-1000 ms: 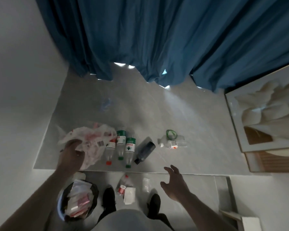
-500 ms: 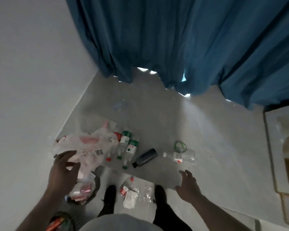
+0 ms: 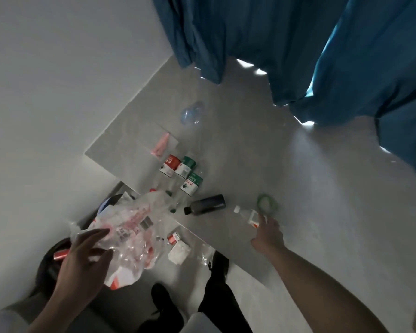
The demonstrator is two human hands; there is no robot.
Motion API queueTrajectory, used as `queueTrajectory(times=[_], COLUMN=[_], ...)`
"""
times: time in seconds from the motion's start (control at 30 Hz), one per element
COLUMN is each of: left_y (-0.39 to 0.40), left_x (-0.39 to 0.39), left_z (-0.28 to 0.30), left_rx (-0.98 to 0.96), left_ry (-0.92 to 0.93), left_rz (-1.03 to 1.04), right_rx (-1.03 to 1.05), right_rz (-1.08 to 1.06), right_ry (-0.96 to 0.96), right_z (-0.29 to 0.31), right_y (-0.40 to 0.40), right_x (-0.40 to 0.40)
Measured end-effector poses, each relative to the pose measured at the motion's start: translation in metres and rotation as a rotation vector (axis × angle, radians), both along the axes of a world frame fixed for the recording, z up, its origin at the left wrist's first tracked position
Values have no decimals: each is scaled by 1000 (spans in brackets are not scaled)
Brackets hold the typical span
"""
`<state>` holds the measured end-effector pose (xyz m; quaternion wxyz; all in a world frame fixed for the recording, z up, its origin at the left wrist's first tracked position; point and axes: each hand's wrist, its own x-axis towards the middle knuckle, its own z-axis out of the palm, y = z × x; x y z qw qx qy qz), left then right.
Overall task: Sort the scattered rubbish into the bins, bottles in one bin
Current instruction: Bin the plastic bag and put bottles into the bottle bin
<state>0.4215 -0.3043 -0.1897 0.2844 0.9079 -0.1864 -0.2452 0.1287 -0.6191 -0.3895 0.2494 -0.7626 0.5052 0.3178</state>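
Crinkled clear plastic bag [image 3: 132,227], printed in red with a barcode, held up in the left hand [image 3: 82,263]: fingers [image 3: 93,235] spread over its near edge, thumb curled beneath, pinching the film. Hangs over a dark-lined bin [image 3: 106,203] by the wall, only a sliver of rim showing behind it. Nearer, under the wrist, a second dark bin [image 3: 52,255] with a red can [image 3: 60,255] inside.

Beyond the bag, on the grey floor [image 3: 274,164], three clear bottles side by side: a red-labelled bottle [image 3: 169,165], then two green-labelled bottles [image 3: 185,167] [image 3: 192,185], caps toward the person, partly hidden by the bag. Just right of these, a dark bottle [image 3: 205,205] on its side, cap to the left. Further right, a small clear bottle [image 3: 247,216] with white cap and red-and-white label, lying flat; right hand [image 3: 268,233] reaching at it, fingers loosely extended, tips at the label, not closed round it. Touching or just short: cannot tell. Green ring [image 3: 265,203] just behind that bottle.

Near the feet: a small red-and-white carton [image 3: 174,237], a crumpled white paper [image 3: 179,253], a scrap of clear wrap [image 3: 205,252]. Farther off, a pink tube in a clear sleeve [image 3: 161,144] and a crushed bluish clear container [image 3: 191,112]. Black shoes [image 3: 162,294], white wall [image 3: 58,92] to the left, blue curtain [image 3: 274,44] at the back.
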Motion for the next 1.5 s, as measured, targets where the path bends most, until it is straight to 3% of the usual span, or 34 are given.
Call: queueTrajectory(times=[0.2, 0.37, 0.57, 0.7, 0.87, 1.17, 1.33, 1.5], left_y=[22, 42, 46, 53, 77, 161, 216, 243], left_x=[-38, -61, -75, -82, -75, -43, -15, 15], left_z=[-23, -39, -50, -49, -35, -18, -23, -26], left_rx=[32, 136, 186, 207, 198, 152, 180, 225], left_ry=[86, 121, 127, 168, 145, 177, 211, 211], left_rz=[176, 185, 179, 130, 88, -101, -288, -343], right_rx=[-111, -235, -88, -16, 55, -32, -37, -26], right_rz=[160, 148, 121, -88, -167, -270, -381, -439], right_ry=[115, 107, 63, -105, -382, -340, -473, -572], right_z=[-55, -81, -117, -74, -10, 50, 83, 115], right_y=[3, -7, -3, 62, 136, 211, 286, 336], right_x=[1, 0, 7, 31, 39, 22, 79, 99])
